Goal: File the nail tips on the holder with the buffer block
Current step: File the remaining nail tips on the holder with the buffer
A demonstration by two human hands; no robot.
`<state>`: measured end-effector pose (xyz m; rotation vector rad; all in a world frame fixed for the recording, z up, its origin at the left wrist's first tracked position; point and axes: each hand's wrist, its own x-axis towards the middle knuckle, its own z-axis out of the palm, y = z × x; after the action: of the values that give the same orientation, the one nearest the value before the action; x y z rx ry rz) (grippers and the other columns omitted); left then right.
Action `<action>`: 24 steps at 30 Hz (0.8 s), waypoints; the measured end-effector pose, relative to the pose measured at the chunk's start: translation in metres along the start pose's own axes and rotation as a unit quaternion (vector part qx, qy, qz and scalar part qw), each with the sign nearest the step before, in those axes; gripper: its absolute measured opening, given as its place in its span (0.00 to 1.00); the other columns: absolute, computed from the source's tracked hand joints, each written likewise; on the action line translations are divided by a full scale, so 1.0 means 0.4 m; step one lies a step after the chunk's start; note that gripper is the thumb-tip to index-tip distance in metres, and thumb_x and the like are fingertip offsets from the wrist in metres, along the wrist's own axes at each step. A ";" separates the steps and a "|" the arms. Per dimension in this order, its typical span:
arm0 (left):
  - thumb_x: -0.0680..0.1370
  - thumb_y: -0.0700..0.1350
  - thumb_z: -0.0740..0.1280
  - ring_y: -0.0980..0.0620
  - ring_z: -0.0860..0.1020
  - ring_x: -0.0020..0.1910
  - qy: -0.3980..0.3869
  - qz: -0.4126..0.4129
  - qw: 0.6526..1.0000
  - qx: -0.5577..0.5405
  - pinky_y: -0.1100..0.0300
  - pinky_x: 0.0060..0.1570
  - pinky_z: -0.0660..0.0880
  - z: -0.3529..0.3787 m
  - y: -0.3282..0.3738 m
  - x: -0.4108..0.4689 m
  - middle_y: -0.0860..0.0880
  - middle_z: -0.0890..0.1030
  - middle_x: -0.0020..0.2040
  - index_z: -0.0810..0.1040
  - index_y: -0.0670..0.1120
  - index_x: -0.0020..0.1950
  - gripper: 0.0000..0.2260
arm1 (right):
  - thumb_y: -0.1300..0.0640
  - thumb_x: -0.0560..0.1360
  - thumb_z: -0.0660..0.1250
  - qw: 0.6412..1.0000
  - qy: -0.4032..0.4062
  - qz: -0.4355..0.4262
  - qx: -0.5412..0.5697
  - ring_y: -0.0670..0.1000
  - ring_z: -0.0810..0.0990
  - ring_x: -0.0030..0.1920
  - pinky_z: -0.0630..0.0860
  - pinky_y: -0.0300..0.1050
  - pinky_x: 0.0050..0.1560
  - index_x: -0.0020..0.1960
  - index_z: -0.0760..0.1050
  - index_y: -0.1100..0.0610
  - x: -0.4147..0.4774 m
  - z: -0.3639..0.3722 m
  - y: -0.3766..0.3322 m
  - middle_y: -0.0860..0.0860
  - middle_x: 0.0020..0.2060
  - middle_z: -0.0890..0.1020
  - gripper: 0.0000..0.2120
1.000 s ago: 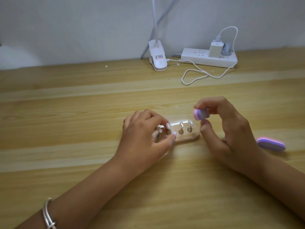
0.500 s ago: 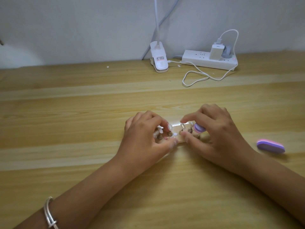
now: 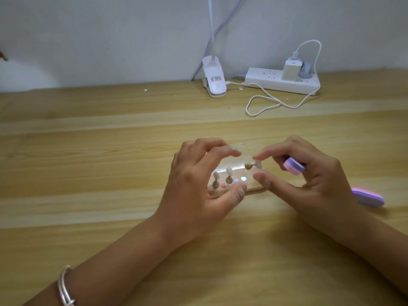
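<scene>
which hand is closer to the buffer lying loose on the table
Right. The right hand is just left of the loose buffer; the left hand sits farther left, at the holder.

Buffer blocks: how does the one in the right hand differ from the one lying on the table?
The held buffer block is tucked in the right hand, tilted, off the table; the spare buffer block lies flat on the table, untouched. The held one shows only a short rounded end; the spare shows its full long oval. Both are layered pink and purple.
</scene>
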<state>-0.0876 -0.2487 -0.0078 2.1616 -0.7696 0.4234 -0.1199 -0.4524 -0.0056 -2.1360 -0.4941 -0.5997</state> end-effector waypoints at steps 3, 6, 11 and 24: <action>0.72 0.48 0.75 0.49 0.75 0.55 0.018 0.043 0.998 -0.042 0.54 0.57 0.71 0.005 0.004 0.000 0.51 0.79 0.55 0.81 0.47 0.57 0.15 | 0.50 0.71 0.76 0.999 -0.009 0.005 0.045 0.47 0.74 0.40 0.69 0.35 0.46 0.53 0.81 0.51 -0.009 0.002 -0.025 0.44 0.37 0.72 0.12; 0.73 0.46 0.74 0.54 0.77 0.52 0.013 0.056 0.993 -0.107 0.60 0.51 0.73 0.007 0.006 -0.001 0.53 0.82 0.51 0.81 0.46 0.56 0.13 | 0.48 0.71 0.74 0.995 -0.012 0.025 0.093 0.48 0.73 0.40 0.69 0.38 0.45 0.53 0.82 0.51 -0.014 0.002 -0.045 0.47 0.36 0.72 0.13; 0.75 0.45 0.71 0.56 0.77 0.50 0.024 0.074 0.988 -0.133 0.59 0.50 0.73 0.001 0.006 -0.003 0.56 0.82 0.52 0.79 0.49 0.58 0.12 | 0.53 0.68 0.77 0.983 -0.027 0.061 0.170 0.47 0.72 0.39 0.70 0.36 0.45 0.50 0.83 0.52 -0.016 0.006 -0.060 0.44 0.36 0.73 0.12; 0.76 0.38 0.70 0.42 0.79 0.37 0.011 0.038 0.981 -0.192 0.51 0.34 0.72 -0.001 0.019 -0.014 0.47 0.84 0.41 0.84 0.42 0.46 0.03 | 0.58 0.69 0.55 0.970 -0.071 0.126 0.198 0.44 0.70 0.41 0.67 0.34 0.45 0.58 0.81 0.44 0.001 -0.024 -0.022 0.43 0.37 0.72 0.24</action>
<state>-0.0969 -0.2500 -0.0062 1.7700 -0.8472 0.3071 -0.1268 -0.4553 0.0052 -1.8256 -0.3738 -0.1849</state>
